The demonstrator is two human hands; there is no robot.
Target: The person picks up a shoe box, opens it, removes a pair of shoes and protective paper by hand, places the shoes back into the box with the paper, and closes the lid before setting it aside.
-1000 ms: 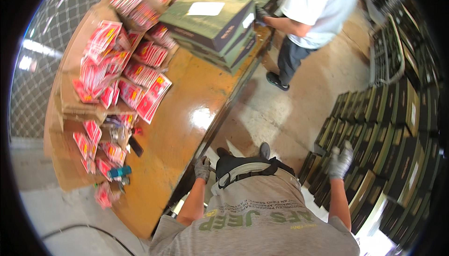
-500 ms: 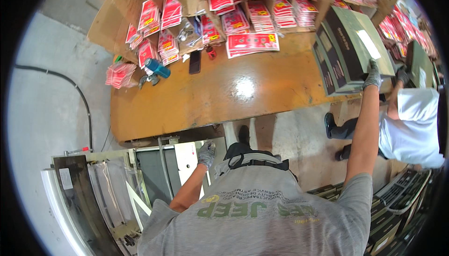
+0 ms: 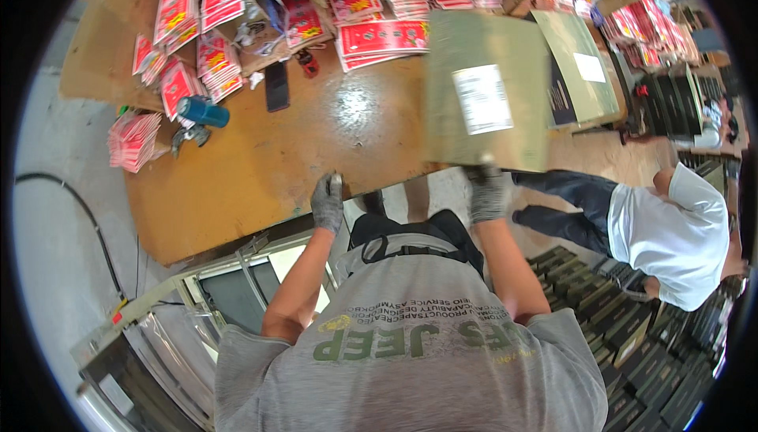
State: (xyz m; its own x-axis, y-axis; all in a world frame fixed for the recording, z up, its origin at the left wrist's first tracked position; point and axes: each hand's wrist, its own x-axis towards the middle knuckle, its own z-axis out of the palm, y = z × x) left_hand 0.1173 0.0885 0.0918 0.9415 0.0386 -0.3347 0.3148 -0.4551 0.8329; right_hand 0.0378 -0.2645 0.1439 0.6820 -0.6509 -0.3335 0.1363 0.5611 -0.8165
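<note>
A flat olive-green cardboard box [image 3: 487, 88] with a white label reaches over the table's near edge, slightly blurred. My right hand [image 3: 486, 191], in a grey work glove, grips its near edge, with the fingertips partly hidden there. At the front edge of the brown table [image 3: 260, 167], my left hand [image 3: 327, 203], gloved as well, is closed with the thumb against the fingers. Nothing shows in it. Right of the held box sits another green box [image 3: 588, 104], also with a white label.
Cardboard compartments [image 3: 103, 69] with red printed packets [image 3: 383, 37] line the table's back. A phone [image 3: 277, 87] and a blue bottle [image 3: 203, 111] lie nearer. A co-worker in a white shirt [image 3: 667, 231] bends at right, beside stacked dark boxes [image 3: 576, 286]. A machine [image 3: 166, 337] stands at lower left.
My right hand has drawn a green box left and toward me from the right side of the table. My left hand has risen from beside the machine to the table edge. The view has shifted right.
</note>
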